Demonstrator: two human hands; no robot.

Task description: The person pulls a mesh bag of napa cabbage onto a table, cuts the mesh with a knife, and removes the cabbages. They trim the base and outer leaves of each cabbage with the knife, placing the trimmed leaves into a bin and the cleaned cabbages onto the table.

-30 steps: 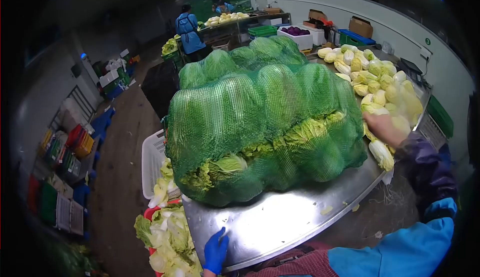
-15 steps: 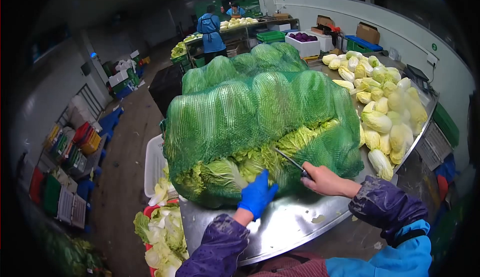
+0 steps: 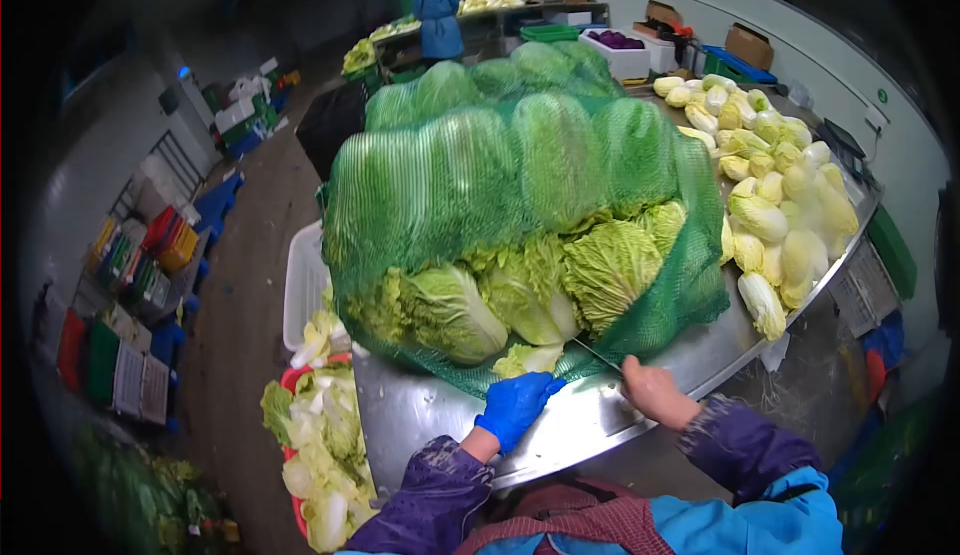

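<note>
A green mesh bag (image 3: pixel 440 190) full of napa cabbages lies on a metal table (image 3: pixel 410 435), slit open along its near side. Through the gap several cabbages (image 3: pixel 450 315) show, with a loose leaf (image 3: pixel 530 359) at the front. My left hand (image 3: pixel 517 410), in a blue glove, is closed on the lower edge of the cut mesh. My right hand (image 3: pixel 655 390), bare, grips a knife (image 3: pixel 598 354), its thin blade pointing up-left beside the mesh. The knife's handle is mostly hidden in my fingers.
Trimmed cabbages (image 3: pixel 765 220) pile on the table's right side. A red bin (image 3: pixel 292 380) of leaves and a white crate (image 3: pixel 303 285) stand at left. Another full mesh bag (image 3: pixel 540 67) lies behind. Farther back, a person in blue (image 3: pixel 438 17) stands by a table.
My left hand has drawn the cut mesh down toward me, widening the opening and baring more cabbages. The knife in my right hand has moved lower and nearer.
</note>
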